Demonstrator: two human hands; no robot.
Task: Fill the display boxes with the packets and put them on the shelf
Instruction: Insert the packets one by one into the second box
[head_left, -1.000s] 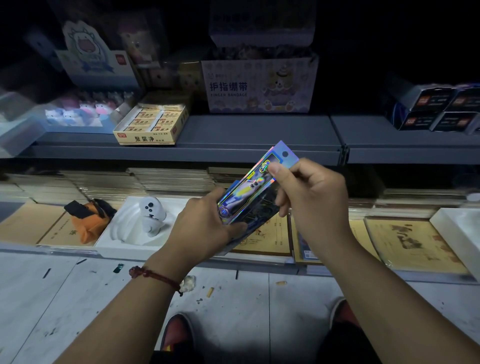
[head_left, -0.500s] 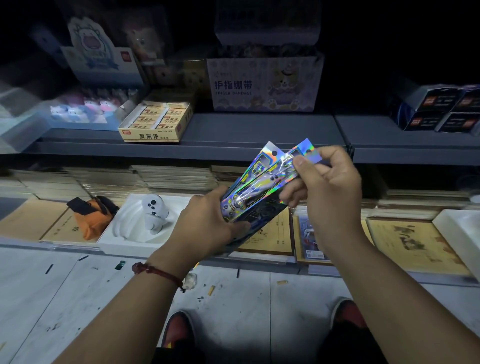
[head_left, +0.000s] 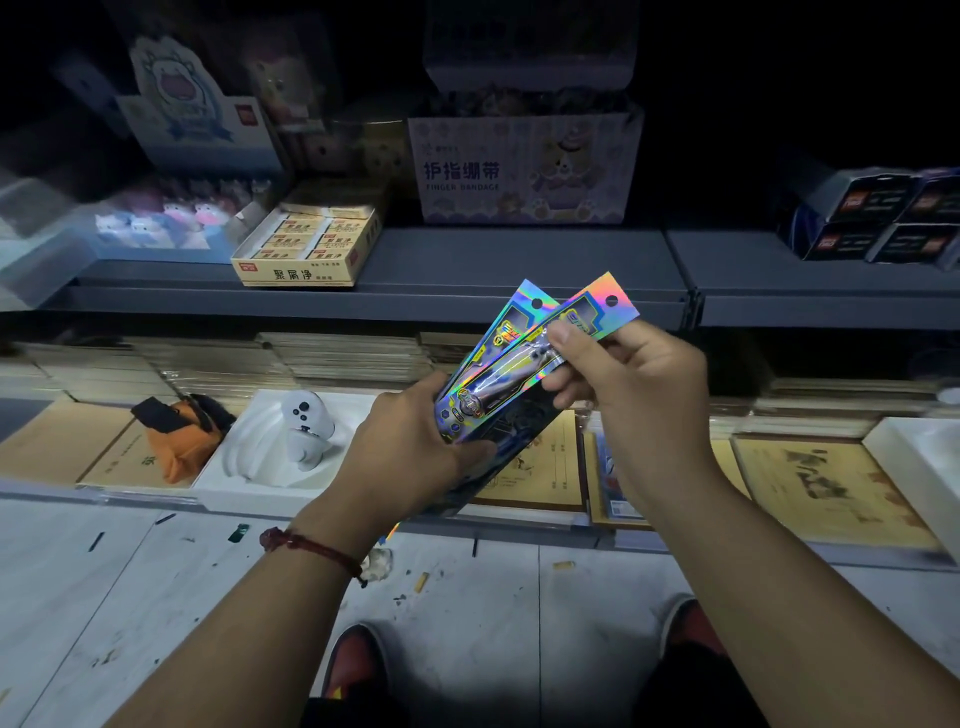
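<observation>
In the head view, we saw the left hand (head_left: 415, 452) in front of and below the grey shelf (head_left: 519, 270), its fingers and thumb curled round the lower end of a stack of holographic packets (head_left: 483, 410). The stack tilted up and to the right, and its upper end overlapped the shelf's front edge in the picture. The right hand (head_left: 639, 384), also below the shelf, pinched the top packet (head_left: 597, 306) between thumb and curled fingers near the end with the punched hole. That packet fanned out to the right of the stack, and its lower end met the others in the left hand's grip. A red cord bracelet (head_left: 311, 545) circled the left wrist.

On the shelf we saw a yellow eraser box (head_left: 306, 249) at the left front and a finger bandage box (head_left: 524, 171) at the back. Dark boxes (head_left: 883, 218) sat on the section to the shelf's right. Under the shelf, to the left, a white tray (head_left: 260, 467) held a white figure (head_left: 306, 426), with an orange pouch (head_left: 176, 447) just beside it.
</observation>
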